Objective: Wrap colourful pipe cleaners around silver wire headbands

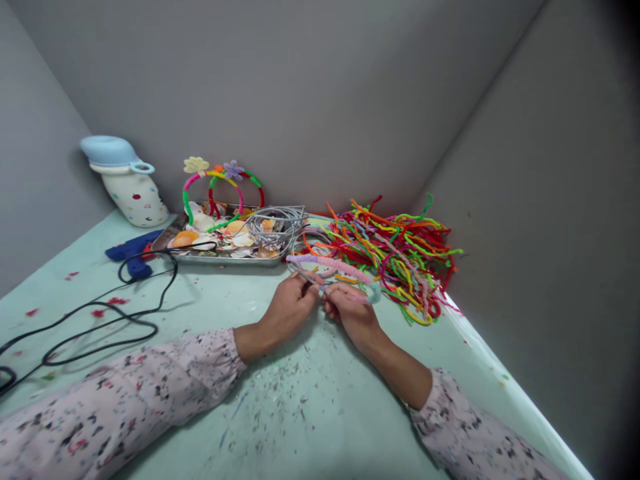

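A wire hoop (pixel 345 265), partly wrapped in lilac, pink and pale green fuzzy pipe cleaner, is held between my two hands above the table. My left hand (pixel 293 303) is closed, its fingertips pinching a bare grey stretch of the wire. Close beside it, my right hand (pixel 353 313) is closed around the near side of the hoop, where a bit of pink wrapping shows. The fingertips of both hands nearly meet. What lies under the right fingers is partly hidden.
Behind my hands, a metal tray (pixel 225 260) holds shells, a grey wire coil (pixel 277 223) and two finished-looking flower hoops (pixel 243 193). Right of it lies a pile of colourful pipe cleaners (pixel 395 247). At left are a blue glue gun (pixel 133 250), its black cord (pixel 150 323) and a bottle (pixel 130 187).
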Action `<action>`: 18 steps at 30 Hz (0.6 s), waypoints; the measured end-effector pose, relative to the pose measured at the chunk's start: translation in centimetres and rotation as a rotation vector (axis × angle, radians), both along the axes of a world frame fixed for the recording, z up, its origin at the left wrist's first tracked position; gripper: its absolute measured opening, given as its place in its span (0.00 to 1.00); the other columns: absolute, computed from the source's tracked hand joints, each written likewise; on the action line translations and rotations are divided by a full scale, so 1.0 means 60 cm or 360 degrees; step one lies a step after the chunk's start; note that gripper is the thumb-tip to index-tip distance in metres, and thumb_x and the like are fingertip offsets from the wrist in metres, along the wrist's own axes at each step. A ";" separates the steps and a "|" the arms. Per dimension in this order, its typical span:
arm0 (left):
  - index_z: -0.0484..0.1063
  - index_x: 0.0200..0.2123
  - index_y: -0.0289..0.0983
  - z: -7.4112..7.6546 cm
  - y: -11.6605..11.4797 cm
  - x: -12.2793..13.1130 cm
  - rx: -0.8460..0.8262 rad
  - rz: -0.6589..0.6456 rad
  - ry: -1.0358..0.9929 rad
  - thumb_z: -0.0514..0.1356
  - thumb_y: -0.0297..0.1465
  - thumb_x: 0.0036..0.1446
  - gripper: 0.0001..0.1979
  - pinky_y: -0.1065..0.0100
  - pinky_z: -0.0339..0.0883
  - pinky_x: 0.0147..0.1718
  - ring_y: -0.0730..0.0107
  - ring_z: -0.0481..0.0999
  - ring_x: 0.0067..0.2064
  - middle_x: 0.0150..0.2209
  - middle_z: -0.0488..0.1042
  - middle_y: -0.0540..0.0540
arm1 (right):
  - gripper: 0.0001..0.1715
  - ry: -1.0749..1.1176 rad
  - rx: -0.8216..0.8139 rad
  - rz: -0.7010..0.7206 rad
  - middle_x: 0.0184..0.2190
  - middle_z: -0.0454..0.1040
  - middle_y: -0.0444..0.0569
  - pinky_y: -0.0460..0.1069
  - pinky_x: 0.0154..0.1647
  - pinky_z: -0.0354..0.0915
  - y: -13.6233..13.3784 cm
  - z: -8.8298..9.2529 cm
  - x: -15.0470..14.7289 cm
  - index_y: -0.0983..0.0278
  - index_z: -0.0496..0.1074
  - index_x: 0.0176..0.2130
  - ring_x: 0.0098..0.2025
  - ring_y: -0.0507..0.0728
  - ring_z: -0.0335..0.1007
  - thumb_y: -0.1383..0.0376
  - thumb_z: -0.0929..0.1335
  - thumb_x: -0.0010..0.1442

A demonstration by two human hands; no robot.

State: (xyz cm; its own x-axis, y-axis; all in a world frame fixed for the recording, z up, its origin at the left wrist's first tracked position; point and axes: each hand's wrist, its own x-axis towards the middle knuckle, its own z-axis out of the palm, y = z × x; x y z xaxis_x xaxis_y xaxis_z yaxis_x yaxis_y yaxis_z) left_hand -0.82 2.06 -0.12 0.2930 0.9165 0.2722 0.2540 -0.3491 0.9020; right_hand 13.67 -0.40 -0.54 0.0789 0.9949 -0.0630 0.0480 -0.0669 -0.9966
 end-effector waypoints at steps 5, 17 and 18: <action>0.72 0.36 0.35 0.002 -0.001 0.001 0.0019 0.0000 0.0029 0.52 0.28 0.58 0.09 0.64 0.65 0.45 0.63 0.74 0.41 0.36 0.76 0.45 | 0.08 0.0028 -0.0026 -0.0031 0.16 0.67 0.41 0.46 0.20 0.55 0.002 -0.003 0.000 0.62 0.70 0.23 0.19 0.50 0.59 0.60 0.66 0.48; 0.73 0.35 0.34 0.003 0.000 0.001 0.0061 -0.0021 0.0116 0.51 0.29 0.60 0.10 0.62 0.64 0.47 0.61 0.74 0.42 0.36 0.76 0.44 | 0.09 0.0058 -0.0030 -0.0038 0.15 0.66 0.40 0.44 0.18 0.55 0.002 0.000 -0.003 0.63 0.69 0.22 0.18 0.48 0.59 0.60 0.66 0.47; 0.73 0.35 0.34 0.003 0.000 0.001 0.0069 -0.0014 0.0139 0.51 0.29 0.60 0.10 0.62 0.64 0.47 0.60 0.73 0.43 0.36 0.76 0.43 | 0.09 0.0060 -0.0036 -0.0038 0.15 0.66 0.40 0.44 0.18 0.55 0.003 -0.001 -0.003 0.63 0.69 0.22 0.17 0.48 0.59 0.60 0.66 0.47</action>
State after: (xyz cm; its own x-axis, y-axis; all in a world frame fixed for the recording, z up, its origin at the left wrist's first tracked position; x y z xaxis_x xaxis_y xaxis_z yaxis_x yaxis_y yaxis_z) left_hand -0.75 2.05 0.09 0.3257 0.9016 0.2847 0.3279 -0.3901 0.8604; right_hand 13.48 -0.25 -0.58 0.0999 0.9910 -0.0891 0.0088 -0.0904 -0.9959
